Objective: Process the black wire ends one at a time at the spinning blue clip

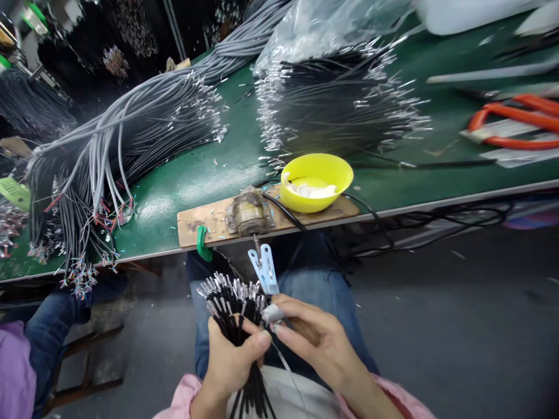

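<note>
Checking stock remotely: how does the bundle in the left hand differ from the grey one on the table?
Black wire bundle: thin black wires, held upright in left hand. Grey cable bundle: thicker grey cables, far larger, lying across table. Both show stripped ends.

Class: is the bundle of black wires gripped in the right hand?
No, the left hand is closed round the bundle of black wires; the right hand only fingers its tips.
</note>
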Tool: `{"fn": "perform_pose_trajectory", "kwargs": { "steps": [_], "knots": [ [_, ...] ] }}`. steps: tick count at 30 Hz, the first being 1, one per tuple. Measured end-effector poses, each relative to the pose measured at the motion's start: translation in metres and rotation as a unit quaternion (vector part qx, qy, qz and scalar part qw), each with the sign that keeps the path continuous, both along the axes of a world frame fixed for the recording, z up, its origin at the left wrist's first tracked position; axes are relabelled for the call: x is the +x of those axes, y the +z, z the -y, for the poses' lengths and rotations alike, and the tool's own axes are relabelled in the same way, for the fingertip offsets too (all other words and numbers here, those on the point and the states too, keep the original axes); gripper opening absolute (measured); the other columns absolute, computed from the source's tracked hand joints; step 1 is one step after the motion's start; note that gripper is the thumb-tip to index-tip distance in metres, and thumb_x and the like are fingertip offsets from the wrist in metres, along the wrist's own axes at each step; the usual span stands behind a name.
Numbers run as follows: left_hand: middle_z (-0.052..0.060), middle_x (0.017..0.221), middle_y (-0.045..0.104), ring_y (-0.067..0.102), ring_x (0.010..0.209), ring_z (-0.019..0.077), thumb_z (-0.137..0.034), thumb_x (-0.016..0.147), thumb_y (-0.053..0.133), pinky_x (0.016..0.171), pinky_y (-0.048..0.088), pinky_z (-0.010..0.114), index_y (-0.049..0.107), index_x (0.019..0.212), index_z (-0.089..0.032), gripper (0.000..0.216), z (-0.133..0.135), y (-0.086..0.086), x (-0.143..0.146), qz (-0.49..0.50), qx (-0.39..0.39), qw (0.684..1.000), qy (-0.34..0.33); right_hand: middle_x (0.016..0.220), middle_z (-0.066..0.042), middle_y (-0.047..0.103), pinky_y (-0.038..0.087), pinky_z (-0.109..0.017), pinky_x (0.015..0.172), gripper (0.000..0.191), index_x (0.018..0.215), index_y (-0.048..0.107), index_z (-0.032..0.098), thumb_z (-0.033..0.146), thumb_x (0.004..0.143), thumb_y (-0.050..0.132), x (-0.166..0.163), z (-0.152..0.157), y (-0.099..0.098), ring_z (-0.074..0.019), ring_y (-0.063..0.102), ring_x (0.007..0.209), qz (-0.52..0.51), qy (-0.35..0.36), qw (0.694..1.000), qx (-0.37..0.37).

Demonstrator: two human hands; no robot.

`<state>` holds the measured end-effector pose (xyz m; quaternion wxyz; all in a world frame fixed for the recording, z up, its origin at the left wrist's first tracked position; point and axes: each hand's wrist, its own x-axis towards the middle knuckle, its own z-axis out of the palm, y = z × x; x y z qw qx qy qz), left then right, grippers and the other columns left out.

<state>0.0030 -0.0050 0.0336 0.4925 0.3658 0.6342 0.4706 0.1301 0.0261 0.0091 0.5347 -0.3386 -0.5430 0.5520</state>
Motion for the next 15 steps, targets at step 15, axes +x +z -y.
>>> {"fn": "perform_pose_trajectory", "kwargs": {
  "steps": [15],
  "knots": [
    [-0.007, 0.029, 0.033, 0.028, 0.025, 0.0023, -0.061, 0.045, 0.073, 0.029, 0.025, 0.018, 0.041, 0.039, -0.018, 0.054, -0.010, 0.007, 0.005, 0.137, -0.078, 0.986, -0.048, 0.053, -0.002, 0.055, 0.045, -0.025, 0.047, 0.033, 0.058, 0.059, 0.018, 0.043, 0.078, 0.061, -0.003, -0.002, -0.006, -0.0149, 0.053, 0.050, -0.006, -0.012, 0.999, -0.045]
  ]
}}
